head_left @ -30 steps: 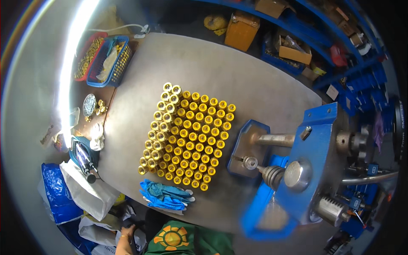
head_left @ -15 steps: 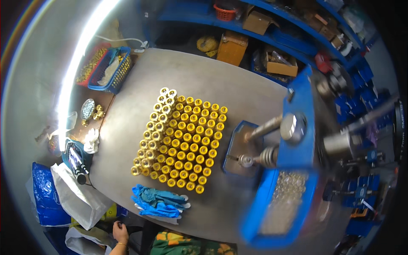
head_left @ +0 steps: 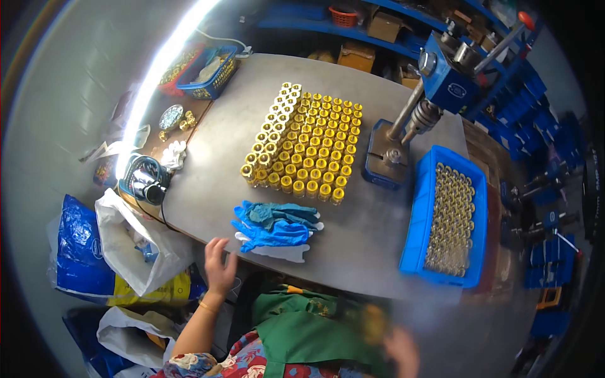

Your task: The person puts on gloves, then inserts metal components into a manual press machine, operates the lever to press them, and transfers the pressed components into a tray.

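My left hand [head_left: 220, 269] is at the table's front edge, its fingers stretched out and holding nothing. Nearest to it lies a crumpled pile of blue and teal gloves [head_left: 272, 230], with white material poking out beneath. My right hand [head_left: 402, 351] is low at the right of my green apron [head_left: 315, 345], smeared by motion, so its fingers are unclear. Beyond the gloves stand tight rows of yellow-topped cylindrical metal parts [head_left: 324, 151]. A raised band of paler, ring-topped parts [head_left: 271, 135] runs along their left side.
To the right stand a blue lever press [head_left: 386, 154] and a blue bin [head_left: 413, 233] of shiny small parts. Baskets [head_left: 217, 82] sit at the back left, a dark lamp-like device [head_left: 145, 183] at the left edge. White sacks [head_left: 142, 277] stand below left.
My left hand has risen from low on the left to the table's front edge, fingers now extended. My right hand has come into view, blurred. The whole view has shifted.
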Tool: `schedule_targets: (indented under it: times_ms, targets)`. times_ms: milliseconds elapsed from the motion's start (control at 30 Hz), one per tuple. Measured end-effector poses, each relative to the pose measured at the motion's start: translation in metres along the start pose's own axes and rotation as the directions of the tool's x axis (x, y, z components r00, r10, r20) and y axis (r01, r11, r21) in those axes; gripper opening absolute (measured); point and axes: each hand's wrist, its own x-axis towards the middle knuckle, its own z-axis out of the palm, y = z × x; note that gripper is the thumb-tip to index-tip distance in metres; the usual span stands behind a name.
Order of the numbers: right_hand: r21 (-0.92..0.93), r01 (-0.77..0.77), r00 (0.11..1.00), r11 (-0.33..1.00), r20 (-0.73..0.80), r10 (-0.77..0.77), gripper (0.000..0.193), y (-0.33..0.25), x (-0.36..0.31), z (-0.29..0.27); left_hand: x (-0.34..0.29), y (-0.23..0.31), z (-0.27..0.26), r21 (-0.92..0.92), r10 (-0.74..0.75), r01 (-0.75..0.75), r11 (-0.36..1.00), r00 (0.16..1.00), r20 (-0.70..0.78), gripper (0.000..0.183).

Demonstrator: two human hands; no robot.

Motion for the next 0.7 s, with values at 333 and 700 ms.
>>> schedule_targets:
  times_ms: [333, 700]
  targets:
    - [-0.065, 0.750, 0.523, 0.658, -0.551, -0.651, 0.061, -0.223, 0.195, -0.033, 0.053, 0.057, 0.076, 0.071, 0.269, -0.316, 0.946, 0.888, 0.374, 0.058]
    - [0.453, 0.358, 0.932, 0.816, -0.119, -0.343, 0.029, -0.145, 0.148, -0.137, 0.078, 0.124, 0.083, -0.244, 0.392, -0.309, 0.919, 0.778, 0.490, 0.055]
